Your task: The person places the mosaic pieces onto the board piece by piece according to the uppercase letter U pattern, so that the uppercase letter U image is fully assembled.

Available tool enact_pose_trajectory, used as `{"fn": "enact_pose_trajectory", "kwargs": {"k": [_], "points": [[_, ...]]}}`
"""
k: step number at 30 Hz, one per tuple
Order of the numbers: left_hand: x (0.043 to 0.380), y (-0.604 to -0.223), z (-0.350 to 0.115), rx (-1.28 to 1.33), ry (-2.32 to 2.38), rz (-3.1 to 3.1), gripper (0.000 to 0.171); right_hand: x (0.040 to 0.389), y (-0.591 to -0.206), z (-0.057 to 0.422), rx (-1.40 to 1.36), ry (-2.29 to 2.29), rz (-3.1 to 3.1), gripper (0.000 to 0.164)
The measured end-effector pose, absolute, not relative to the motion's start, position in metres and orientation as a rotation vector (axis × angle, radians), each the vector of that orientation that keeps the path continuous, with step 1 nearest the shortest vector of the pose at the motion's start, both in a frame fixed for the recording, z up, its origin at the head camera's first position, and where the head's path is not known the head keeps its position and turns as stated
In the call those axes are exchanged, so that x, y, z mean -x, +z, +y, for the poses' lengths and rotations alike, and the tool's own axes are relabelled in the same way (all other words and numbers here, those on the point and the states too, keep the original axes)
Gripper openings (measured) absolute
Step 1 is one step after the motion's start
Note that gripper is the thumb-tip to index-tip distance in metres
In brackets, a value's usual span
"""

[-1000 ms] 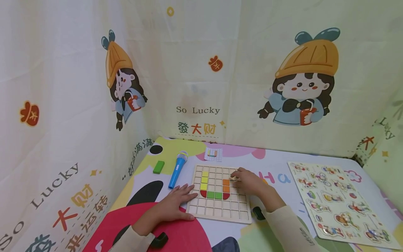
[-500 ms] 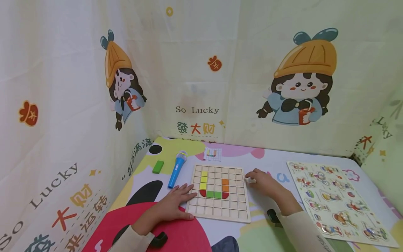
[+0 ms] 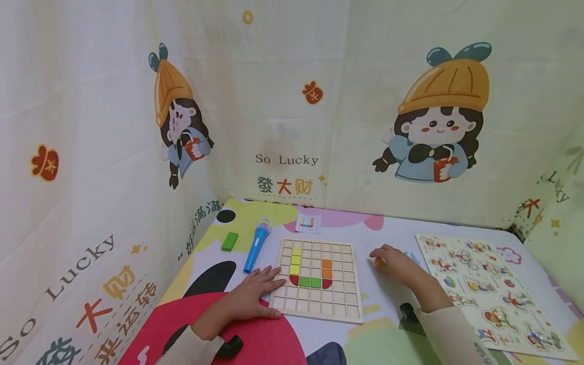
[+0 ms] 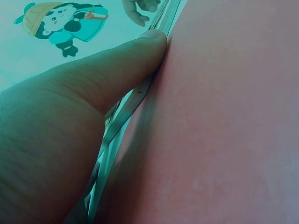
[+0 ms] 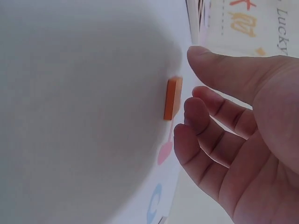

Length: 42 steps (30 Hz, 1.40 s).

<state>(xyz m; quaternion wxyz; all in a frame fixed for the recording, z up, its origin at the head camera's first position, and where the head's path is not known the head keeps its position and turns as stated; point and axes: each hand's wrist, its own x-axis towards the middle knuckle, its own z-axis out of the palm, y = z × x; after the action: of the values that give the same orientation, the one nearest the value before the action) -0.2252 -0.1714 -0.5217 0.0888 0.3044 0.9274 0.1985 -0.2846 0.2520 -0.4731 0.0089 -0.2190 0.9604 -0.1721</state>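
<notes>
Spread along the left edge of a wooden grid board [image 3: 339, 306], my left hand [image 3: 253, 294] rests with straight fingers; its thumb [image 4: 135, 51] lies against the board's rim in the left wrist view. Yellow tiles [image 3: 296, 261], green tiles [image 3: 311, 282], orange tiles [image 3: 327, 268] and red rounded corner tiles [image 3: 294, 280] form a U in the grid. Right of the board, my right hand [image 3: 396, 266] is over the table beside a loose orange block [image 5: 173, 99]. In the right wrist view its fingers are loosely bent, apart from the block, and hold nothing.
A blue toy microphone [image 3: 257, 246] and a green block [image 3: 230, 242] lie left of the board. Behind it is a small pattern card [image 3: 308, 223]. A picture puzzle board [image 3: 483, 299] lies at the right. Printed cloth walls [image 3: 292, 121] stand around the table.
My right hand has moved right, from over the board's right side to the table beyond it, where an orange block now shows by its fingers. My left hand has stayed in place.
</notes>
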Motion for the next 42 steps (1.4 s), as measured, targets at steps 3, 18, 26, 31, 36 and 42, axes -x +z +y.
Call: {"fn": "enact_pose_trajectory", "kwargs": {"k": [3, 18, 26, 31, 36, 42], "points": [[0.226, -0.522, -0.172, -0.902, 0.593, 2.757, 0.087, 0.287, -0.474, 0.256, 0.643, -0.519, 2.992, 0.025], [0.225, -0.521, -0.171, -0.897, 0.596, 2.764, 0.087, 0.291, -0.476, 0.263, 0.495, -0.477, 2.95, 0.026], [0.225, -0.522, -0.171, -0.896, 0.593, 2.767, 0.087, 0.292, -0.479, 0.262, 0.479, -0.476, 2.952, 0.022], [0.225, -0.521, -0.171, -0.897, 0.601, 2.759, 0.088, 0.293, -0.481, 0.263, 0.553, -0.471, 2.967, 0.02], [0.226, -0.522, -0.171, -0.897, 0.605, 2.757, 0.088, 0.295, -0.482, 0.26, 0.659, -0.472, 2.997, 0.019], [0.227, -0.524, -0.171, -0.89, 0.599, 2.761, 0.088, 0.298, -0.482, 0.248, 0.713, -0.493, 2.994, 0.02]]}}
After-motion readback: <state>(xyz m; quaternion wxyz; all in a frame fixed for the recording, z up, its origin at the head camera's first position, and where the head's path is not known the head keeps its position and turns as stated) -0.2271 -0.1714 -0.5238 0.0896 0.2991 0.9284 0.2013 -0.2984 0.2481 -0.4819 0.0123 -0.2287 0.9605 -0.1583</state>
